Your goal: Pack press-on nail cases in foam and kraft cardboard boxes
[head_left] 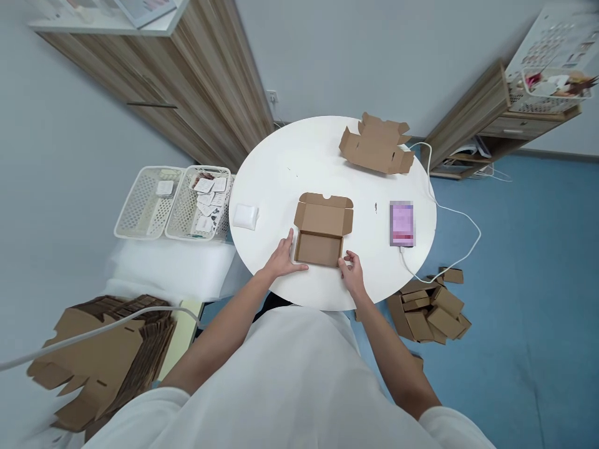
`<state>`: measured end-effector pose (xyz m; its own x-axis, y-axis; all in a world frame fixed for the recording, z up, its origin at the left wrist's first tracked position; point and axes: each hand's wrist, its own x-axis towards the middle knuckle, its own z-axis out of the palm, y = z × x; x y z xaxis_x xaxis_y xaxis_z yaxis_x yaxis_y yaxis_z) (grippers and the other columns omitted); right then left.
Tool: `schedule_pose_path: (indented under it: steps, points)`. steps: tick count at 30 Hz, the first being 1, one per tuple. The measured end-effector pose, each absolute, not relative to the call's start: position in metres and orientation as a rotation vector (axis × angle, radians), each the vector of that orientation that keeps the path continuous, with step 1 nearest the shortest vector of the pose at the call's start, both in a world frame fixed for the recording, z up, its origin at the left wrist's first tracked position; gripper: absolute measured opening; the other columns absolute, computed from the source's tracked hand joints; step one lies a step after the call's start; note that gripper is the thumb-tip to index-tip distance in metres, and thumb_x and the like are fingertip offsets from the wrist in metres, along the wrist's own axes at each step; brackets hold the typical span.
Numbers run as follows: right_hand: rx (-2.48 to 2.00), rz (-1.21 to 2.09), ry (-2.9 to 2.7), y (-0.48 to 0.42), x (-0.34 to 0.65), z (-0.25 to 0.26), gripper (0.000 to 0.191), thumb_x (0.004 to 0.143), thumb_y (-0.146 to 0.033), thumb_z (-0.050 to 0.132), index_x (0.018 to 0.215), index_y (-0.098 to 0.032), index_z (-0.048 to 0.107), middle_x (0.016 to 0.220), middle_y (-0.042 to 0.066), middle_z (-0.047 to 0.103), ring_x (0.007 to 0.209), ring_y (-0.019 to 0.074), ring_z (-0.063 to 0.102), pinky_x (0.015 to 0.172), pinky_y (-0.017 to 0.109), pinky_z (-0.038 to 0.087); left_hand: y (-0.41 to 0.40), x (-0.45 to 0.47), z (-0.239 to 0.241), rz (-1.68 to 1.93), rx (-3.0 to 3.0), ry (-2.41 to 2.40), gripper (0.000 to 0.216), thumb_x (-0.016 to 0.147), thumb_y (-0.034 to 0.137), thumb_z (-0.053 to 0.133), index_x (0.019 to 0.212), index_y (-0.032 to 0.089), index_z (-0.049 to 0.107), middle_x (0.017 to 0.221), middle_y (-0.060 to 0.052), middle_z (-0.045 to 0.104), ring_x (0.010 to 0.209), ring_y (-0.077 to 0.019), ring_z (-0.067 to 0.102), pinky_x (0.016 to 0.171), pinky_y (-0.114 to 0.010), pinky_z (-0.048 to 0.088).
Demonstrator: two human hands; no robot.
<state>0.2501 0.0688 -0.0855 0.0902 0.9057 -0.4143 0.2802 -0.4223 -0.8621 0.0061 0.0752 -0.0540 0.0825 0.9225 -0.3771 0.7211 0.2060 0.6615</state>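
Note:
In front of me on the round white table lies a small brown cardboard box (320,248), folded up into a tray shape. Its lid (324,218) stands raised at the far side with the side flaps spread, and the inside holds nothing. My left hand (281,257) is at the box's left front corner, thumb and fingers stretched apart. At the right front corner, my right hand (352,272) has its fingers curled, with thumb and fingertips on the box's edge. Farther back rests an unfolded cardboard box blank (377,146). A small white packet (246,216) lies left of the box.
A blurred-out device (402,224) with a white cable is on the table's right. Two white plastic baskets (150,202) stand at the left, one with several white packets. Flat cardboard blanks (112,349) are stacked lower left. Several folded boxes (428,315) lie on the floor at right.

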Motion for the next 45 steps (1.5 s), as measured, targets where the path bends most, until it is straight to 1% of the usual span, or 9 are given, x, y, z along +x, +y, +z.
schedule_pose_path:
  steps: [4, 8, 13, 16, 22, 26, 29, 37, 45]
  points:
    - [-1.777, 1.097, -1.148, 0.057, 0.245, -0.075, 0.048, 0.077, -0.043, 0.048, 0.118, -0.021, 0.038, 0.109, 0.008, 0.046, 0.062, 0.0092, 0.044, 0.065, 0.028, 0.044, 0.06, -0.021, -0.058, 0.492, 1.508, 1.757, 0.102, 0.069, 0.05, 0.06, 0.138, 0.028, -0.013, 0.112, -0.007, 0.041, 0.077, -0.0135, 0.047, 0.072, -0.032, 0.044]
    - [-1.641, 0.926, -1.303, 0.054, 0.222, -0.051, 0.041, 0.076, -0.038, 0.051, 0.112, -0.021, 0.041, 0.101, 0.006, 0.048, 0.062, 0.0102, 0.043, 0.066, 0.03, 0.044, 0.05, -0.063, -0.063, 0.723, 1.381, 1.996, 0.081, 0.078, 0.043, 0.049, 0.139, 0.02, 0.002, 0.107, -0.008, 0.044, 0.08, -0.0145, 0.048, 0.071, -0.031, 0.046]
    - [-1.535, 1.22, -1.605, 0.072, 0.146, -0.027, 0.024, 0.077, -0.035, 0.05, 0.096, -0.021, 0.054, 0.08, 0.003, 0.052, 0.068, 0.0142, 0.048, 0.067, 0.032, 0.045, 0.066, -0.121, -0.067, 0.822, 1.21, 2.32, 0.06, 0.079, 0.041, 0.047, 0.13, 0.015, 0.031, 0.111, -0.013, 0.044, 0.099, -0.0221, 0.047, 0.083, -0.036, 0.045]
    - [-1.539, 1.521, -1.529, 0.088, 0.085, -0.034, 0.031, 0.075, -0.036, 0.051, 0.103, -0.023, 0.053, 0.102, 0.005, 0.054, 0.075, 0.0138, 0.053, 0.07, 0.032, 0.047, 0.086, -0.147, -0.071, 0.725, 1.281, 2.291, 0.053, 0.077, 0.038, 0.051, 0.123, 0.014, 0.041, 0.116, -0.014, 0.044, 0.113, -0.0264, 0.041, 0.097, -0.041, 0.035]
    - [-1.694, 1.644, -1.271, 0.119, -0.013, -0.07, 0.048, 0.073, -0.039, 0.054, 0.117, -0.025, 0.043, 0.124, 0.007, 0.046, 0.101, 0.0176, 0.051, 0.082, 0.033, 0.045, 0.12, -0.17, -0.079, 0.628, 1.295, 2.185, 0.057, 0.082, 0.032, 0.045, 0.133, 0.013, 0.028, 0.122, -0.015, 0.042, 0.119, -0.0286, 0.036, 0.1, -0.043, 0.03]
    - [-1.722, 1.596, -1.213, 0.136, -0.044, -0.076, 0.046, 0.075, -0.038, 0.052, 0.117, -0.025, 0.039, 0.128, 0.007, 0.042, 0.093, 0.0159, 0.056, 0.08, 0.033, 0.046, 0.129, -0.172, -0.079, 0.498, 1.312, 2.11, 0.054, 0.082, 0.024, 0.043, 0.133, 0.012, 0.03, 0.112, -0.014, 0.047, 0.109, -0.0278, 0.045, 0.094, -0.041, 0.035]
    - [-1.741, 1.543, -1.264, 0.143, -0.051, -0.077, 0.042, 0.075, -0.034, 0.051, 0.115, -0.025, 0.041, 0.121, 0.005, 0.047, 0.086, 0.0143, 0.057, 0.079, 0.032, 0.046, 0.131, -0.173, -0.078, 0.487, 1.289, 2.057, 0.051, 0.081, 0.022, 0.044, 0.131, 0.014, 0.035, 0.108, -0.013, 0.048, 0.101, -0.0254, 0.05, 0.09, -0.038, 0.039]
    - [-1.798, 1.454, -1.351, 0.144, -0.041, -0.084, 0.037, 0.07, -0.023, 0.051, 0.107, -0.024, 0.047, 0.109, 0.003, 0.054, 0.071, 0.0107, 0.057, 0.072, 0.029, 0.047, 0.123, -0.176, -0.085, 0.684, 1.037, 1.951, 0.05, 0.076, 0.017, 0.05, 0.126, 0.018, 0.045, 0.105, -0.008, 0.054, 0.086, -0.0184, 0.055, 0.084, -0.034, 0.044]
    - [-1.656, 1.39, -1.306, 0.118, 0.007, -0.044, 0.037, 0.069, -0.028, 0.054, 0.106, -0.022, 0.051, 0.11, 0.006, 0.054, 0.076, 0.0124, 0.056, 0.071, 0.029, 0.048, 0.094, -0.132, -0.059, 1.031, 0.951, 1.792, 0.048, 0.074, 0.017, 0.052, 0.122, 0.021, 0.05, 0.1, -0.006, 0.052, 0.08, -0.0122, 0.052, 0.072, -0.027, 0.05]
